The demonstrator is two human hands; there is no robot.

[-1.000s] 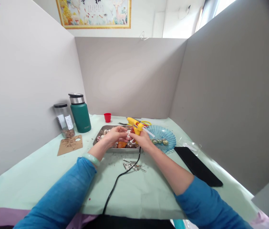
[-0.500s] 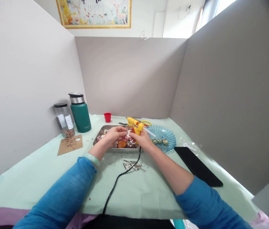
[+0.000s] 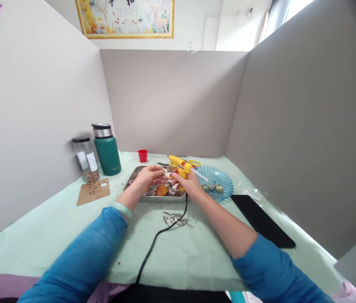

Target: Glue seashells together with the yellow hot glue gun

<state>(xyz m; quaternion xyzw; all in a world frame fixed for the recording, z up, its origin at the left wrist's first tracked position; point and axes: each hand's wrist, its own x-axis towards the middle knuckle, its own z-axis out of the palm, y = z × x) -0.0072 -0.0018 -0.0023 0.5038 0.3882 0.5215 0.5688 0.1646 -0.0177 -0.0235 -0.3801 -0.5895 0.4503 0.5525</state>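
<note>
My left hand [image 3: 149, 176] is over a metal tray [image 3: 130, 179] of shells and stones, its fingers pinched on a small white shell [image 3: 165, 172]. My right hand [image 3: 188, 182] is closed around the handle of a yellow glue gun [image 3: 179, 163], whose nozzle points left toward the shell. The gun's black cord [image 3: 155, 240] runs down across the table to the near edge. Both hands almost touch above the tray's right half.
A blue glass plate [image 3: 220, 176] with a few shells, a black flat slab [image 3: 261, 220], metal clips [image 3: 174, 219], a green flask [image 3: 106, 149], a clear jar [image 3: 83, 158], a cardboard piece [image 3: 93, 191], a red cup [image 3: 142, 155] and yellow-handled scissors [image 3: 192, 162] lie about. Grey partitions wall three sides.
Both hands have lifted slightly and the left fingers have turned the white shell upward toward the glue gun's nozzle. Nothing else has moved.
</note>
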